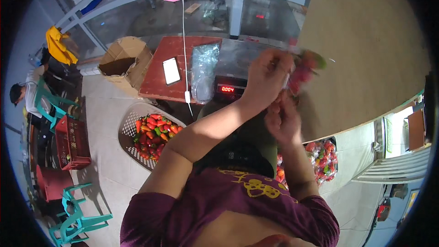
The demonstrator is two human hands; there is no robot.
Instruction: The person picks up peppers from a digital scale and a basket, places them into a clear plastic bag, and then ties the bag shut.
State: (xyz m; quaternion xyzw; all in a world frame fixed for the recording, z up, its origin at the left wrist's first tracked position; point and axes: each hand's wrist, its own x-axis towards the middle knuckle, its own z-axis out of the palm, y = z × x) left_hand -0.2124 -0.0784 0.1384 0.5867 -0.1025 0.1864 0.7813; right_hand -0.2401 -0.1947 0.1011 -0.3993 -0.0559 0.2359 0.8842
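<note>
My left hand (269, 72) and my right hand (283, 116) are close together over the edge of the wooden board. Between and just beyond them is a blurred clear plastic bag of red and green peppers (303, 70); my left hand grips it near its end. The fingers of my right hand are bent at the bag's near side, and blur hides what they hold. Behind my left forearm a digital scale (227, 89) shows lit red digits. A stack of clear plastic bags (204, 72) lies beside the scale.
A perforated basket of red peppers (125, 137) stands on the floor at left, with a cardboard box (128, 79) beyond. A phone (171, 71) and white cable lie on the red table (157, 58). Bagged peppers (324, 159) sit below the board (360, 58). A person (34, 89) is at far left.
</note>
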